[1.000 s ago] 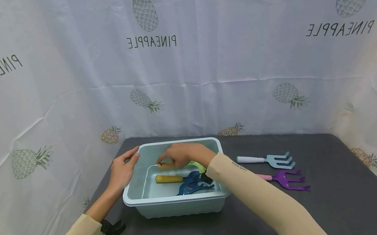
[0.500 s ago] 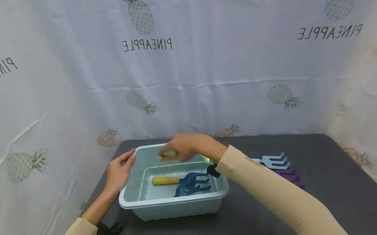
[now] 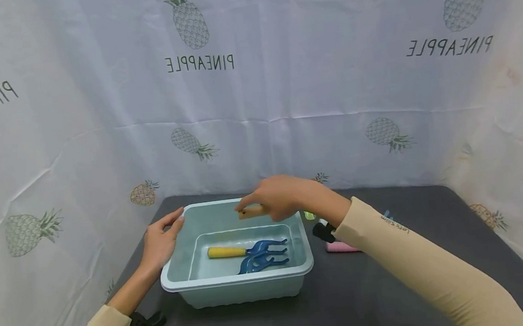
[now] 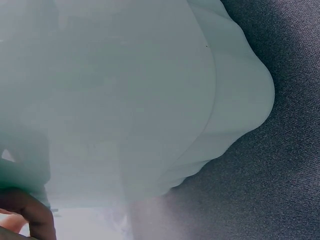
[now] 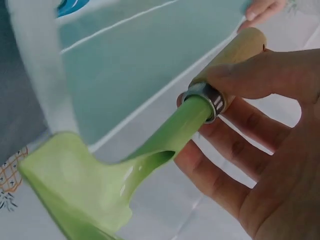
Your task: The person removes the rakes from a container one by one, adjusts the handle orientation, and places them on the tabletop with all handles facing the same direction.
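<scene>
My right hand (image 3: 280,198) grips the wooden handle (image 3: 252,212) of a garden trowel and holds it above the back right of a pale blue-green plastic tub (image 3: 238,279). In the right wrist view the trowel's green metal blade (image 5: 75,175) slants down to the left from a silver collar, past the tub's rim. The left hand (image 3: 161,243) holds the tub's left rim near its back corner; the left wrist view catches a bent finger (image 4: 37,215) beside the wall. Inside the tub lie a blue hand fork with a yellow handle (image 3: 226,251) and another blue fork head (image 3: 260,262).
Right of the tub, a pink handle (image 3: 341,246) lies on the dark grey table (image 3: 354,292), partly behind the right forearm. A light blue tip (image 3: 387,214) shows past the sleeve. White pineapple-print curtain (image 3: 271,76) surrounds the table at the back and sides.
My right hand has lifted the trowel up from the tub's floor and carried it rightward over the right rim. The left hand stays on the tub's rim. The view has shifted slightly.
</scene>
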`<act>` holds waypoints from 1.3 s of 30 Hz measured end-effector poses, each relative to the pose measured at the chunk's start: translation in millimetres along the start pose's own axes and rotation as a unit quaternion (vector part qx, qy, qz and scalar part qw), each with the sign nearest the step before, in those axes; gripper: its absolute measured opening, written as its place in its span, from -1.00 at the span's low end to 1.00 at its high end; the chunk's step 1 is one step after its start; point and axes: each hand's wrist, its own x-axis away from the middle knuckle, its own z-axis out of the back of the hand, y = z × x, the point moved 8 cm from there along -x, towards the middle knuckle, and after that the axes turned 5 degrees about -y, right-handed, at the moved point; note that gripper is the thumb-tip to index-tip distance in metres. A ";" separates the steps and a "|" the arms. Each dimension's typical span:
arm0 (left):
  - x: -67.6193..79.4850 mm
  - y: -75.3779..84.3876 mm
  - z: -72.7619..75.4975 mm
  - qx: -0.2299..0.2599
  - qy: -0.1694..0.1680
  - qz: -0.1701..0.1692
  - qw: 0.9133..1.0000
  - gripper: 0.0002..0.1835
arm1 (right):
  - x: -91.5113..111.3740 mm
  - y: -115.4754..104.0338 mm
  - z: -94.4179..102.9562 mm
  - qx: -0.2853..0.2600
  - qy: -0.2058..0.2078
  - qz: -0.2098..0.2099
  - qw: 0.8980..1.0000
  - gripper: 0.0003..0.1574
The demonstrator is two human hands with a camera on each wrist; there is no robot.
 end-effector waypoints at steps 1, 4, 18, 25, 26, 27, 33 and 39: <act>0.2 -0.7 0.2 0.001 -0.001 0.001 1.000 -0.46 | 4.5 1.5 -0.4 -0.005 0.001 0.002 1.000 -0.01; 1.3 -1.9 0.6 -0.004 -0.003 0.002 1.000 -0.45 | 18.0 8.0 -1.9 -0.019 0.005 0.002 1.000 0.01; 0.2 2.0 2.1 0.003 -0.011 -0.009 1.000 -0.43 | 87.8 47.4 -20.3 -0.043 0.063 0.001 0.997 -0.02; 0.6 3.3 1.9 0.004 -0.011 -0.009 1.000 -0.44 | 105.4 69.5 -58.0 -0.078 0.070 -0.005 0.995 -0.10; 0.6 3.6 1.7 0.004 -0.012 -0.010 1.000 -0.44 | 108.4 72.5 -63.8 -0.089 0.067 -0.008 0.994 -0.11; 0.6 3.7 1.4 0.004 -0.012 -0.011 1.000 -0.44 | 111.6 75.3 -69.2 -0.097 0.066 -0.009 0.993 -0.11; 0.4 3.0 0.2 0.003 -0.013 -0.008 1.000 -0.44 | 128.7 87.2 -98.7 -0.123 0.068 -0.020 0.990 -0.18; -0.6 -0.1 -0.6 0.006 -0.011 -0.003 1.000 -0.43 | 140.5 95.9 -131.0 -0.154 0.057 -0.038 0.986 -0.03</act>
